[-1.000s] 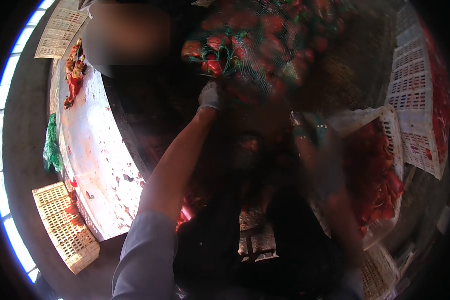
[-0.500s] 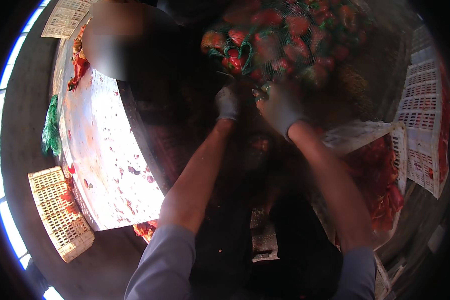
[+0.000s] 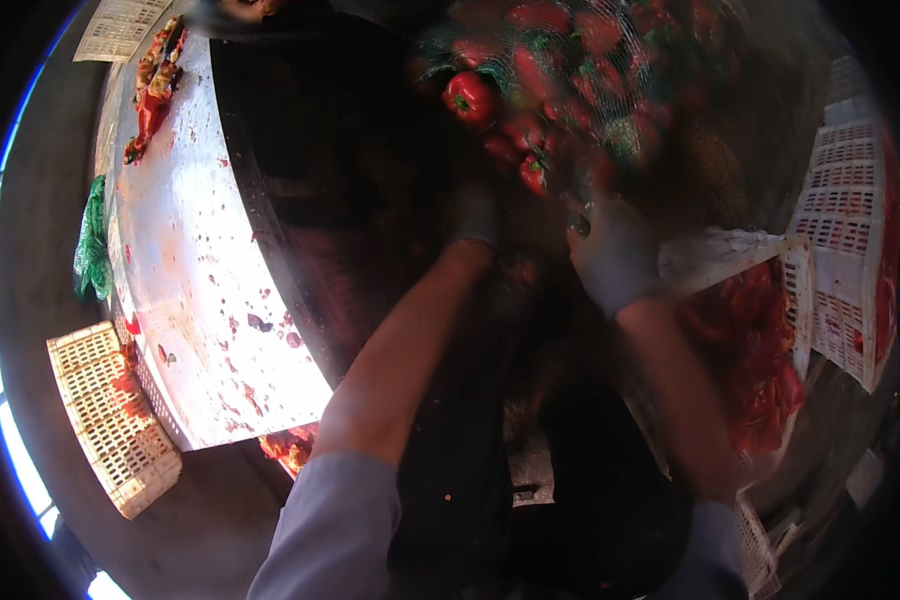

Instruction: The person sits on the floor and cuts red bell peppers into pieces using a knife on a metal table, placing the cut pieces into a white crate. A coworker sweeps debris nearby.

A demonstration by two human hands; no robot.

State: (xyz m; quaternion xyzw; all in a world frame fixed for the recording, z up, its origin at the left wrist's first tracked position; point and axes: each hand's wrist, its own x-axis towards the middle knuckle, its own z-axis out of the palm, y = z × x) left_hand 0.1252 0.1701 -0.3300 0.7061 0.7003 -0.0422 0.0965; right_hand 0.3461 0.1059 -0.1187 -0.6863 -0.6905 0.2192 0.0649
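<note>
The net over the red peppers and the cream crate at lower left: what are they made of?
Net: probably thin plastic mesh, slightly glossy, judging by its fine, light-catching strands. Cream crate: likely rigid moulded plastic, judging by its regular slots; seemingly matt.

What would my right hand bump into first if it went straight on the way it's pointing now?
Probably the near edge of the pile of red peppers, ahead of your right hand, though blur and shadow leave the depth unclear.
</note>
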